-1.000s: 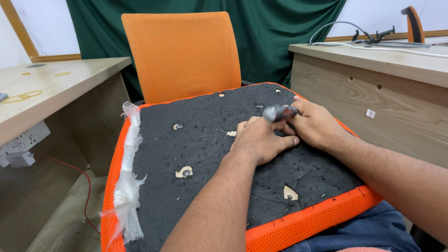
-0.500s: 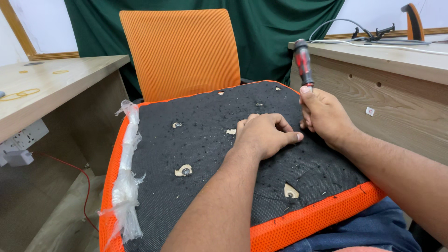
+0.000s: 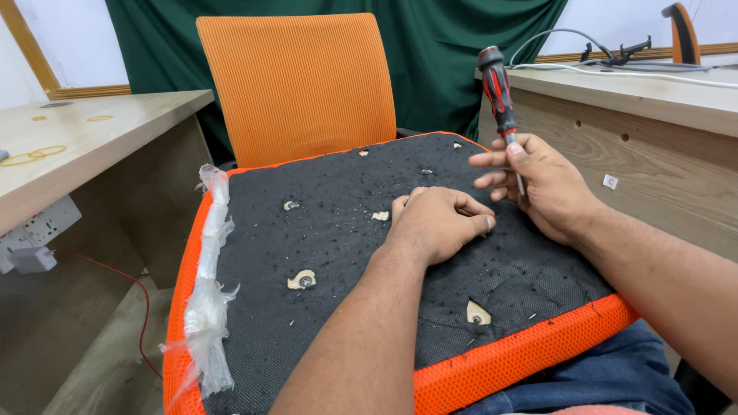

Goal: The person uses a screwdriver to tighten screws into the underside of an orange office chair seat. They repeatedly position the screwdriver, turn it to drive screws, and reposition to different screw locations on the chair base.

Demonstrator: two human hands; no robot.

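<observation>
An upturned chair seat (image 3: 346, 253), black fabric underside with an orange mesh rim, lies across my lap. My left hand (image 3: 438, 223) rests on it, fingers curled down onto the fabric near its middle; whether something is pinched beneath them is hidden. My right hand (image 3: 538, 184) holds a red-and-black screwdriver (image 3: 498, 88) upright, handle up, its shaft running down behind the fingers towards the seat. Several torn holes in the fabric show screw heads, one at the front left (image 3: 304, 280) and one at the front right (image 3: 477, 313).
An orange mesh chair back (image 3: 300, 84) stands behind the seat. A wooden desk (image 3: 69, 146) is at the left and another desk (image 3: 661, 100) with cables at the right. Torn clear plastic (image 3: 211, 300) hangs along the seat's left rim. A green curtain hangs behind.
My right hand has swung the screwdriver from lying low over the seat to standing upright, and it now grips lower near the shaft. My left hand has stayed in place on the fabric.
</observation>
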